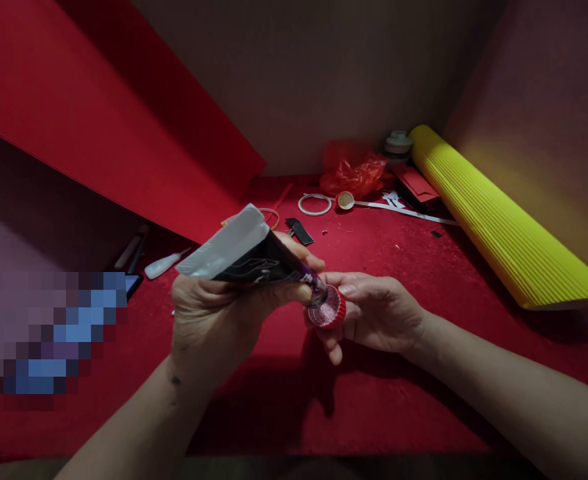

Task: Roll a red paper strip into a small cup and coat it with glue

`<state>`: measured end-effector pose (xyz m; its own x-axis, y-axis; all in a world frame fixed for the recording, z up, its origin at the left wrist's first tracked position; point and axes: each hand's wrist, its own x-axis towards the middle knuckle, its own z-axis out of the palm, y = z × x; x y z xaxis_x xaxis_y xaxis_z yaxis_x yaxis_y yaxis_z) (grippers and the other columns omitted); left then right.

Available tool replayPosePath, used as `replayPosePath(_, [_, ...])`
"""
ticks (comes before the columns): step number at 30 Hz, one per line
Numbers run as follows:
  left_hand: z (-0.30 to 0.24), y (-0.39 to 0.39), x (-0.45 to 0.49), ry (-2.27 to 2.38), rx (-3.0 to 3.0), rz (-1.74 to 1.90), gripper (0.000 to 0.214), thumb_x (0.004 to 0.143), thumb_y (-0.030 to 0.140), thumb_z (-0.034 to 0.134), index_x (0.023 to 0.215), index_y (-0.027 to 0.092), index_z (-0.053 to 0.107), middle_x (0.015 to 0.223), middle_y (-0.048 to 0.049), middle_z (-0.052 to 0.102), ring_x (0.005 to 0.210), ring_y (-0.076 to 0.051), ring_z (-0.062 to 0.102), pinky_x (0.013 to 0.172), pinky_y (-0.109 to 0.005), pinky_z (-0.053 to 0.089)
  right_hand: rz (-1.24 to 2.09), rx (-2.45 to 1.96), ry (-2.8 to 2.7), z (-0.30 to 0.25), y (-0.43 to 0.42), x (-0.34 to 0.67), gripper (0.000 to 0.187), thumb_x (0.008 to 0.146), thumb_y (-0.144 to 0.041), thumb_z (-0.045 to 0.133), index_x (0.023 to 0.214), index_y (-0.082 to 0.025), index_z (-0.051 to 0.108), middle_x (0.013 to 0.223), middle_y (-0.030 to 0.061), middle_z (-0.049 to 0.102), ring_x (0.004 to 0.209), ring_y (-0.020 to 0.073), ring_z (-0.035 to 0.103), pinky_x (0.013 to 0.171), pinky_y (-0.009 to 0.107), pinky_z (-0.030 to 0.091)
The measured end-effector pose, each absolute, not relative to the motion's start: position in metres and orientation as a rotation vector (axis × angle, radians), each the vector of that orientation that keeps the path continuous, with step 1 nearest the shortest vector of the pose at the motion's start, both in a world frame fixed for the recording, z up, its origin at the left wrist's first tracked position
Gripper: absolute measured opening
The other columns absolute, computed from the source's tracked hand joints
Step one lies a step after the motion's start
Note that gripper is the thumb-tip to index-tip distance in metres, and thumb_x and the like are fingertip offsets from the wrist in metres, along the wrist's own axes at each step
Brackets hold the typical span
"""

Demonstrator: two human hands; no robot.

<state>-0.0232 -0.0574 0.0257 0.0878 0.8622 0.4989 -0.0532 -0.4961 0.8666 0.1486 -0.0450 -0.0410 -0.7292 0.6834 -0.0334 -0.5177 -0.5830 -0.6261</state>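
My left hand (234, 310) is closed around a black squeeze tube (254, 257) with a flat, pale crimped end raised toward the upper left. The tube's nozzle tips down to the right, over the mouth of a small red cup made of ridged paper coils (337, 313). Whether the nozzle touches the inner wall I cannot tell. My right hand (381, 310) pinches that cup by its rim and side, with its pale pink, ringed inside facing me. Both hands are above the red table cloth (274, 400), close together.
A yellow corrugated roll (504, 220) lies at the right, and a red corrugated sheet (139, 127) leans at the left. Behind my hands are a white paper ring (315, 205), a small round cup (345, 201) and a red plastic bag (354, 175). A white nozzle bottle (162, 266) lies left.
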Motion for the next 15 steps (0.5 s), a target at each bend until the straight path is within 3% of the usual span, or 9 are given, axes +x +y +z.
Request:
replayPosePath(9, [0.0257, -0.0568, -0.0212, 0.828, 1.619, 1.638, 0.016, 0.067, 0.013, 0.077, 0.077, 0.025, 0.073, 0.080, 0.0001, 0.070, 0.077, -0.023, 0.069, 0.072, -0.036, 0.060, 2.276, -0.336, -0.820, -0.0452, -0.0431, 0.1529, 0.028, 0.075, -0.022, 0.050, 0.098, -0.007, 0.056, 0.081, 0.0114, 0.066, 0.062, 0.0211, 0.067, 0.056, 0.037, 0.056])
replayPosePath(15, [0.0264, -0.0567, -0.0237, 0.806, 1.616, 1.534, 0.018, 0.067, 0.008, 0.076, 0.078, 0.023, 0.073, 0.077, 0.0004, 0.071, 0.072, -0.020, 0.070, 0.065, -0.030, 0.061, 2.307, -0.322, -0.776, -0.0419, -0.0444, 0.1511, 0.029, 0.074, -0.018, 0.050, 0.101, -0.008, 0.055, 0.082, 0.0102, 0.066, 0.063, 0.0216, 0.068, 0.058, 0.037, 0.056])
